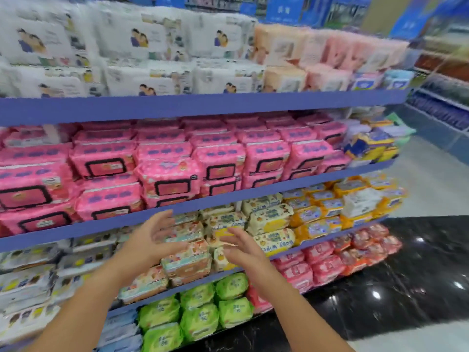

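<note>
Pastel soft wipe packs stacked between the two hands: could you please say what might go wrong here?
The pastel soft wipe packs sit in a loose stack, so pulling one may topple neighbours. The left hand is close under the blue shelf edge and could knock it.

My left hand point(152, 240) hides part of the peach-printed packs point(186, 262) behind my fingers, and my right hand point(241, 250) covers a yellow pack point(220, 259). My fingertips are blurred, so I cannot tell whether they touch anything. Print on the pink packs point(167, 174) above my fingers is unreadable. Both my forearms are cut off by the bottom edge.
</note>
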Available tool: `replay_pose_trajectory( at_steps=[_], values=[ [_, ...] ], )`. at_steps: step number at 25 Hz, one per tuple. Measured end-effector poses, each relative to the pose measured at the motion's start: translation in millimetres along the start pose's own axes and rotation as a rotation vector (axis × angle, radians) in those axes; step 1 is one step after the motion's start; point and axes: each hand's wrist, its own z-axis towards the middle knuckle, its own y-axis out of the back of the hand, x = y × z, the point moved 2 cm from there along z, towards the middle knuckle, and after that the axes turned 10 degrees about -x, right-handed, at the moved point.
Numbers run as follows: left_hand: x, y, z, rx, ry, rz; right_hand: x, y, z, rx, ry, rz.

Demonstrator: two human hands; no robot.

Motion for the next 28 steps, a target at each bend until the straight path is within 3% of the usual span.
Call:
replay_pose_trajectory(
  at_steps=[5,11,16,21,28],
  values=[
    [-55.6,-108.7,82.6,0.237,-0.078,0.031,16.4,137.5,2.5,-0.241,0.038,0.070],
    [-132.9,-219.7,185.8,0.427,-0.225,0.036,56.6,268.1,28.3,-0.535,0.141,0.072],
    [-197.1,-311.1,244.3,0.546,-0.328,0.091,77.8,357.4,52.5,-0.680,0.195,0.069],
    [-254.1,-412.6,292.9,0.533,-0.432,0.165,95.7,451.2,86.3,-0.698,0.228,0.038],
    [-319.3,-574.4,370.6,0.305,-0.507,0.460,119.2,643.5,170.8,-0.584,0.268,-0.078]
  ],
)
